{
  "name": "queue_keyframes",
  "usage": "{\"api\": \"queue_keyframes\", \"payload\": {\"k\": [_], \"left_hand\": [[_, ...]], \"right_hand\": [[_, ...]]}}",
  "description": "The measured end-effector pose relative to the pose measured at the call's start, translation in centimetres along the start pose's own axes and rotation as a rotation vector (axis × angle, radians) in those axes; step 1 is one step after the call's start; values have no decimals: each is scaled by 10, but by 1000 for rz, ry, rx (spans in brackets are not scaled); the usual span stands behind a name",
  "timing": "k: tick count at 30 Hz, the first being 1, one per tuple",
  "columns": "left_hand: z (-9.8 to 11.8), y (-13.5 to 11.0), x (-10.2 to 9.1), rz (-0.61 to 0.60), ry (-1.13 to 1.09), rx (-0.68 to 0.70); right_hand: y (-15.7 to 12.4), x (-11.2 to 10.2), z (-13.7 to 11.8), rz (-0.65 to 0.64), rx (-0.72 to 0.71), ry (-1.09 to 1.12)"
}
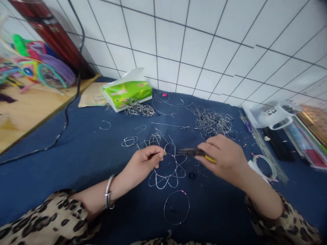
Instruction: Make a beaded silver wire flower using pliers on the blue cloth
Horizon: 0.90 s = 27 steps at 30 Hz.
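Wire flower (170, 176), a beaded ring with thin loops around it, sits at the centre of the frame, over the blue surface (84, 160). The left hand (144, 160) has its grip together, thumb and fingers pinched on the ring's upper left edge. Holding it by the rim probably steadies the springy wire while leaving the loops at the right and bottom uncovered.

The right hand's (224, 160) grip is clamped around the pliers (190, 152), whose handles are mostly hidden in the palm. Their nose points left, just beside the flower's upper right loops; this angle seems to suit working at the rim without the two hands crossing. I cannot tell whether the tips touch the wire, or whether the jaws are parted.

Below the flower, at the lower centre, a plain ring (189, 206) with a few pink beads lies flat, apart from both hands. A tangled wire heap (213, 120) lies right of centre beyond the right hand, and a smaller wire pile (141, 109) lies against the green tissue pack (127, 93), perhaps set back to leave room for the hands.
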<state>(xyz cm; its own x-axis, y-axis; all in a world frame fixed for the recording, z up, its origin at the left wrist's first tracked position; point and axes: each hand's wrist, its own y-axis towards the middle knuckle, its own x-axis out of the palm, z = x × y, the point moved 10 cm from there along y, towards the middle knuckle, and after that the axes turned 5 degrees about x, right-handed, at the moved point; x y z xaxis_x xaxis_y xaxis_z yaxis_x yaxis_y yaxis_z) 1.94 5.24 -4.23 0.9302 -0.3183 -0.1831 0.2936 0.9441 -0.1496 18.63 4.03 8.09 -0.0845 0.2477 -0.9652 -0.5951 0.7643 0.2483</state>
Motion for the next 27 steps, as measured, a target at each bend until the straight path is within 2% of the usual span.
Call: {"api": "queue_keyframes", "payload": {"k": [3, 7, 12, 19, 27], "left_hand": [[5, -2, 4, -31, 29, 22], [10, -2, 7, -67, 45, 79], [13, -2, 10, -92, 20, 100], [12, -2, 11, -112, -15, 96], [11, -3, 13, -135, -1, 88]], "right_hand": [[-1, 11, -24, 39, -107, -77], [-4, 17, -35, 143, -163, -225], [-6, 18, -44, 218, -220, -287], [-5, 22, -48, 221, -242, -286], [-7, 17, -50, 260, -270, -267]]}}
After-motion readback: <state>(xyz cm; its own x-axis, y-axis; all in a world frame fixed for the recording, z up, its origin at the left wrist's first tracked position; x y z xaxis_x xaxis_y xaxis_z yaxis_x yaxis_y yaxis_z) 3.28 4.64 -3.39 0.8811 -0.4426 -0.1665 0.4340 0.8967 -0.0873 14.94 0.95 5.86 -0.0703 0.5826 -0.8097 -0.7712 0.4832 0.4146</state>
